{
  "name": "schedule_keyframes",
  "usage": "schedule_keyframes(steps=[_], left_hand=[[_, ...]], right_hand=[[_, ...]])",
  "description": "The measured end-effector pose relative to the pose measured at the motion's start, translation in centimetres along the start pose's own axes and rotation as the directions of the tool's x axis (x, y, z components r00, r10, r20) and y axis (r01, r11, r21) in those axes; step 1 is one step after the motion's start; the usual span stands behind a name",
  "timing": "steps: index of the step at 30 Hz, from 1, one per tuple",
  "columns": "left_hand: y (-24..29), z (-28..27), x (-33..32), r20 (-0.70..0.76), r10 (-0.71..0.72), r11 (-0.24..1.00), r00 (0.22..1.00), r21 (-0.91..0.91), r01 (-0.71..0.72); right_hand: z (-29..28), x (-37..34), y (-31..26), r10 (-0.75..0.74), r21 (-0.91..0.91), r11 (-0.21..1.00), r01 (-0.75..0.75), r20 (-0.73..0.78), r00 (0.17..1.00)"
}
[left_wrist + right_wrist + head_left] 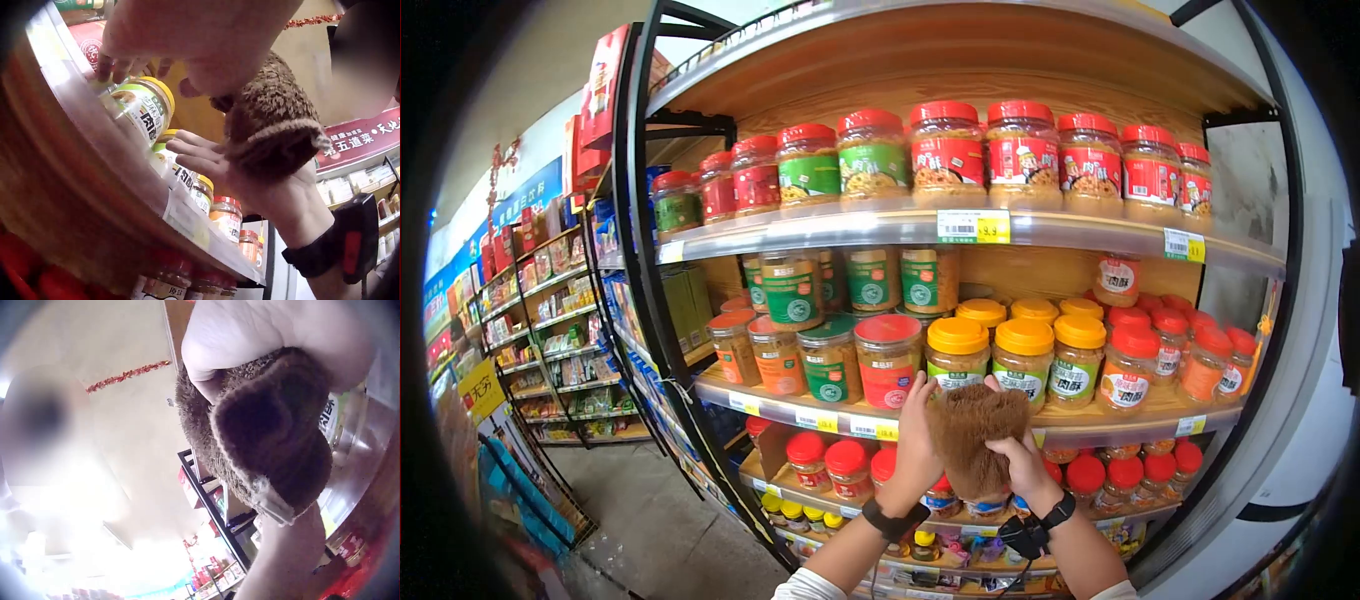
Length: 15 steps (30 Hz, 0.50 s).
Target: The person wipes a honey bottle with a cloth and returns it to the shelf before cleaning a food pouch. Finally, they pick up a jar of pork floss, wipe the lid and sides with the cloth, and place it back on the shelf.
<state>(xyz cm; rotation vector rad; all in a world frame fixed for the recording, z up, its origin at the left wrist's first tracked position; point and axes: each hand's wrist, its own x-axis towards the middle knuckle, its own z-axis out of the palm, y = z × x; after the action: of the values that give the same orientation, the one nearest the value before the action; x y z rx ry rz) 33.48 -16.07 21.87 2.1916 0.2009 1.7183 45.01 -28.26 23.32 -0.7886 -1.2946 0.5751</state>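
Observation:
My right hand [1022, 462] holds a brown fuzzy mitt [975, 430], its thumb laid across the front. Along the mitt's left side is my left hand [915, 440], fingers extended toward the shelf. In the left wrist view, the left fingers reach beside a yellow-lidded jar [145, 112], while the right fingers [197, 153] stretch out behind the mitt. The right wrist view shows the mitt's dark opening [262, 419] and a pale tag [273, 503] on its hem. In the head view, the mitt overlaps the shelf edge and covers part of the jars behind.
Yellow-lidded jars [1022, 345] line the middle shelf, between red-lidded jars [1133, 365] and green-labelled tubs [830, 362]. More jars [945, 155] stand on the shelf above, and red-lidded ones [847, 468] below. Price tags [973, 226] run along the shelf edges. A black upright [645, 200] bounds the left side.

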Motion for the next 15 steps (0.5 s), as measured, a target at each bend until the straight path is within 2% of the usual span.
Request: schedule_keyframes(steps=[2,3,4,6,8,9,11,15], left_hand=[[-0.9,0.5,0.3,-0.037,-0.008,1.0,0.999,-0.019,0.007],[-1.0,0.4,0.6,-0.004,0.068,0.99,0.998,0.124,-0.067],[-1.0,0.3,0.9,0.04,0.137,0.955,0.99,0.261,-0.143],[-1.0,0.4,1.6,0.039,0.164,0.953,0.986,0.251,-0.168],[-1.2,0.3,2.0,0.104,0.213,0.951,0.971,0.207,-0.231],[-1.1,0.4,1.8,0.102,0.199,0.953,0.975,0.21,-0.217],[0.5,0.2,2.2,0.006,0.045,0.999,0.999,-0.005,-0.045],[-1.0,0.8,1.5,0.024,0.104,0.984,0.994,0.14,-0.106]], right_hand=[[1.0,0.7,-0.4,0.069,0.163,0.985,-0.057,-0.07,0.995],[1.5,0.9,-0.3,0.063,0.174,0.984,-0.039,-0.133,0.989],[1.5,1.1,-0.5,0.057,0.174,0.984,-0.034,-0.127,0.99],[1.5,1.6,-0.8,0.132,0.116,0.987,-0.114,-0.155,0.979],[1.6,2.3,-0.9,0.159,0.101,0.985,-0.142,-0.183,0.97],[1.7,2.4,-0.9,0.192,0.094,0.98,-0.175,-0.221,0.956],[1.8,2.7,-0.9,0.206,0.11,0.976,-0.186,-0.211,0.956],[1.5,2.9,-0.2,0.185,0.096,0.981,-0.169,-0.194,0.963]])
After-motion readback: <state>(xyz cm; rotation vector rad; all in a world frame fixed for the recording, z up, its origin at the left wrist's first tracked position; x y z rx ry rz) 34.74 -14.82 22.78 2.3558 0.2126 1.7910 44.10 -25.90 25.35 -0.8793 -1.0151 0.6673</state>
